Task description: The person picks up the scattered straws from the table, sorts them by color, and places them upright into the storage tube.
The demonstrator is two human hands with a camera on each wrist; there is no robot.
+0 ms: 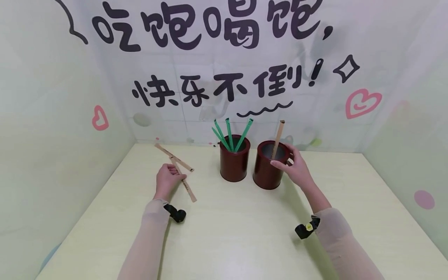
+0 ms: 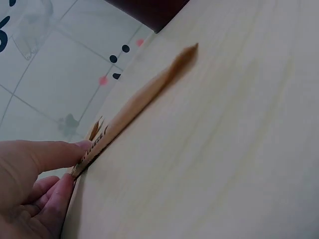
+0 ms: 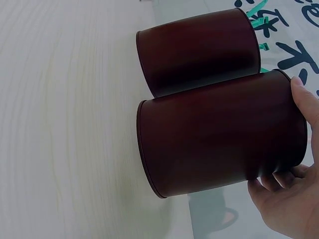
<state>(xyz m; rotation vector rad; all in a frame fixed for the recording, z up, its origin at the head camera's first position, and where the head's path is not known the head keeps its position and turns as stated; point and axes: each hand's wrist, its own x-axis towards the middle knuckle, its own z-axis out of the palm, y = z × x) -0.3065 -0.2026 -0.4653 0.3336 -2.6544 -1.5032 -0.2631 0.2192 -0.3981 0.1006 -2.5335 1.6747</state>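
My left hand (image 1: 168,181) pinches a slim brown paper stick packet (image 1: 189,190) between thumb and forefinger at the left of the table. In the left wrist view, dark print marks that packet (image 2: 142,102). A second brown packet (image 1: 180,160) lies just beyond it. On the right, my right hand (image 1: 295,167) grips the upper part of a dark red round canister (image 1: 266,173), thumb at the rim and fingers curled round the side. One brown packet (image 1: 278,136) leans upright inside. Beside it stands a matching canister (image 1: 233,167) with several green packets (image 1: 228,128).
The pale wooden table (image 1: 231,229) ends at a printed white backdrop (image 1: 196,128) close behind the canisters. Side panels (image 1: 413,155) rise at left and right. Small black cameras (image 1: 176,214) are strapped to both wrists.
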